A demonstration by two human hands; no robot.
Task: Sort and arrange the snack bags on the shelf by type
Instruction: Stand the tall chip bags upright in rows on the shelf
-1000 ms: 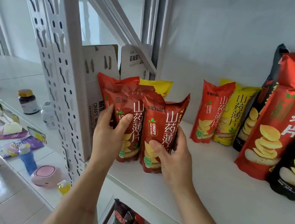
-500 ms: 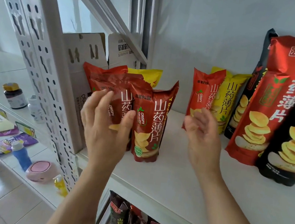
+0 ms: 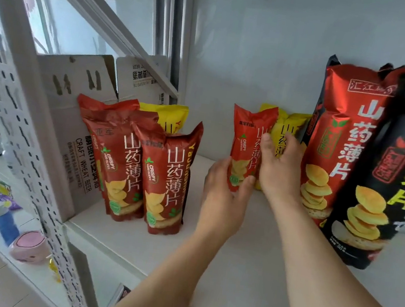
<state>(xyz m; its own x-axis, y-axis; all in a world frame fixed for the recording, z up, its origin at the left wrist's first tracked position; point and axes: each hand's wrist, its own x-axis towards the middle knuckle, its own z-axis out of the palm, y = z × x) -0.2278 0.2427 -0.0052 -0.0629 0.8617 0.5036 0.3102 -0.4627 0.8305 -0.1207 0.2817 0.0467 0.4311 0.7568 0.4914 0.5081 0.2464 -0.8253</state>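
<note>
Both hands off the left cluster and moved right since half a second ago; now on the back pair.

Nearest: large black yam-chip bag (image 3: 385, 179) at right front edge, leaning on large red yam-chip bag (image 3: 346, 137) just behind it. Untouched.

Left front: two small dark-red crisps bags (image 3: 168, 182) upright side by side, released and standing free on shelf board (image 3: 246, 258). More red bags and a yellow bag (image 3: 167, 119) packed behind them, against cardboard beer carton (image 3: 79, 136). Cluster looks settled, though a yellow sits among the reds.

Mid: left hand (image 3: 223, 198) at lower left side of small bright-red bag (image 3: 248, 146), thumb across its bottom front, fingers behind, wrapped round it. Right hand (image 3: 277, 169) over the seam between that bag and small yellow bag (image 3: 285, 136) beside it, thumb on red face, fingers curled onto yellow. Firm grip or just contact: cannot tell for the right.

Far: white back wall, both small bags standing near it.

Read: left group done for now, next step is splitting red from yellow pair. Likely red goes left to join the reds. Light, soft bags; risk of toppling the neighbour when pulled.
</note>
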